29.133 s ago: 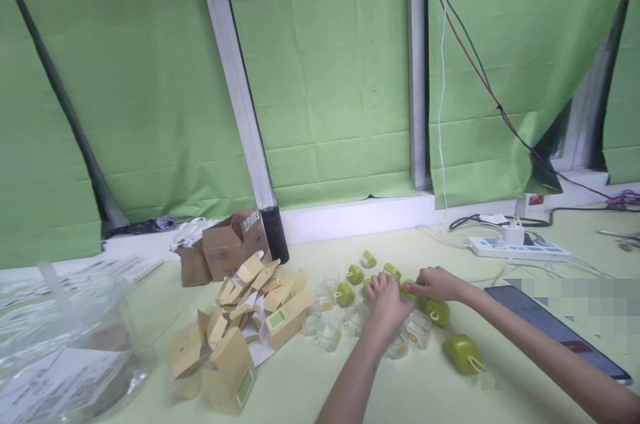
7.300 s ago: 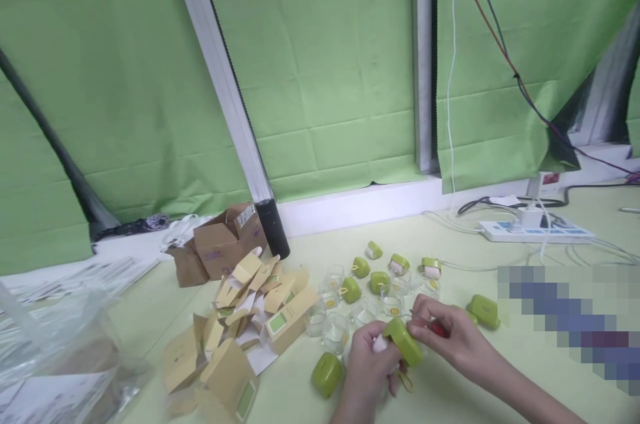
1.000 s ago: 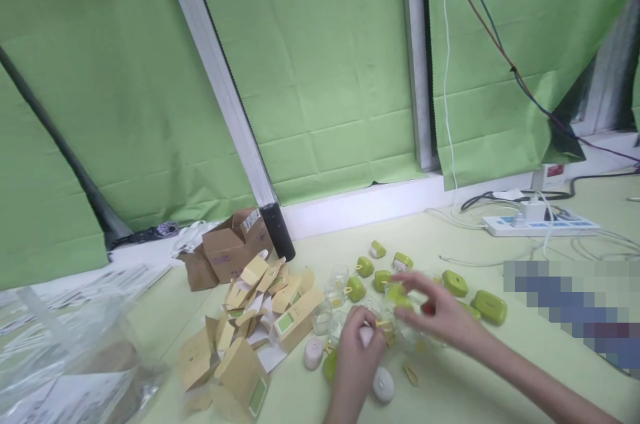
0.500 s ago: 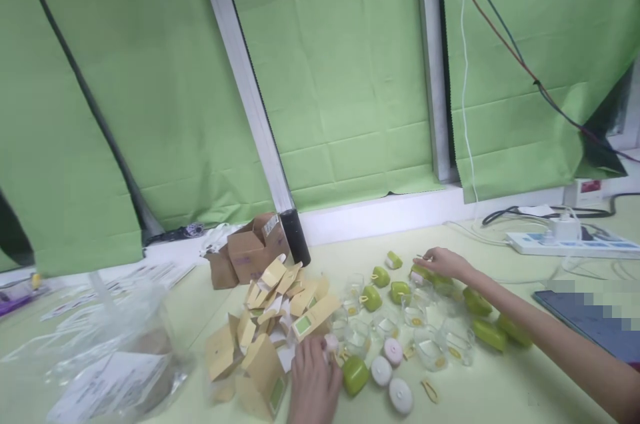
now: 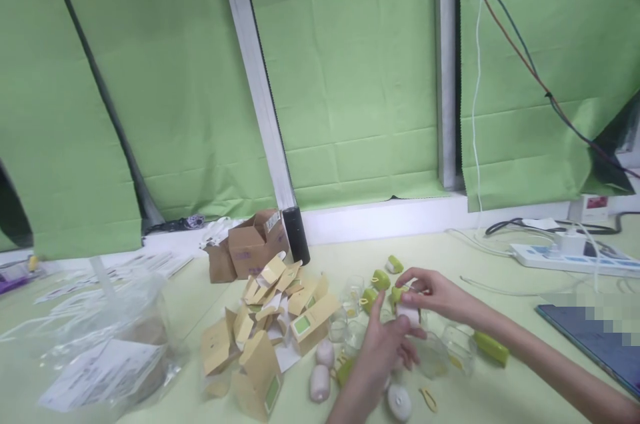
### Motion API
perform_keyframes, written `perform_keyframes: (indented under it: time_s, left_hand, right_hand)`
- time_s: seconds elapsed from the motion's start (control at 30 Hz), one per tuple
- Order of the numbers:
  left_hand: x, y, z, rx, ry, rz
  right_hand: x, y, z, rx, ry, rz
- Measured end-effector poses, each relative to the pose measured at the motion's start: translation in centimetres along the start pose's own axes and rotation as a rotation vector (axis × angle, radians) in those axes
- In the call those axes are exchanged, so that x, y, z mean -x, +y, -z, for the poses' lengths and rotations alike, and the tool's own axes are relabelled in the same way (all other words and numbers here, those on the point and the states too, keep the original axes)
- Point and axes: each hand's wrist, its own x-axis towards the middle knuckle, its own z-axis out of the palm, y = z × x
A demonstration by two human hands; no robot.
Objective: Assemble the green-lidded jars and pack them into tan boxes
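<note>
My right hand [image 5: 425,292] pinches a pale pinkish-white cylinder [image 5: 410,313], its fingers also by a green case [image 5: 397,294] just behind. My left hand [image 5: 383,344] is close below, thumb and fingers apart, fingertips near the cylinder; whether they touch it I cannot tell. A green case [image 5: 345,371] with a yellow loop is partly hidden behind my left wrist. To the left of it stand two pinkish-white cylinders [image 5: 320,383]. A white round piece [image 5: 399,403] and a yellow loop [image 5: 428,400] lie in front. Several clear cups [image 5: 457,347] are around my hands.
Folded yellow cartons [image 5: 315,324] are heaped on the left, with a brown cardboard box [image 5: 255,247] and a black cylinder [image 5: 296,235] behind. A plastic bag [image 5: 115,357] lies far left. A power strip [image 5: 575,259] and a dark tablet-like device [image 5: 590,344] are on the right.
My left hand has moved right, away from the cartons, leaving two white cylinders showing. My right hand has come left and nearer, now with a white cylinder in its fingers. The view has shifted slightly.
</note>
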Motion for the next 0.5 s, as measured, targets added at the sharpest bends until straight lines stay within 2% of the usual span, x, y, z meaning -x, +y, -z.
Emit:
perform_keyframes:
  time_s: [0.07,0.17,0.23,0.37,0.5]
  left_hand:
    - [-0.4,0.0,-1.0,0.257,-0.014,-0.001]
    - [0.0,-0.4,-1.2,0.454,0.084,-0.01]
    - [0.5,-0.8,-0.9,0.507,0.116,0.001]
    - [1.0,-1.7,-0.8,0.52,0.085,0.009]
    - [1.3,-2.0,-1.1,0.486,0.063,0.018]
  right_hand:
    - [2.0,-1.1,-0.8,-0.046,0.094,0.025]
    - [4.1,-1.3,-2.1,-0.012,0.201,-0.002]
    - [5.1,-0.8,-3.4,0.028,0.146,-0.003]
    - [6.4,-0.4,-5.9,0.049,0.053,0.006]
    - [7.0,-0.6,-6.5,0.04,0.06,0.015]
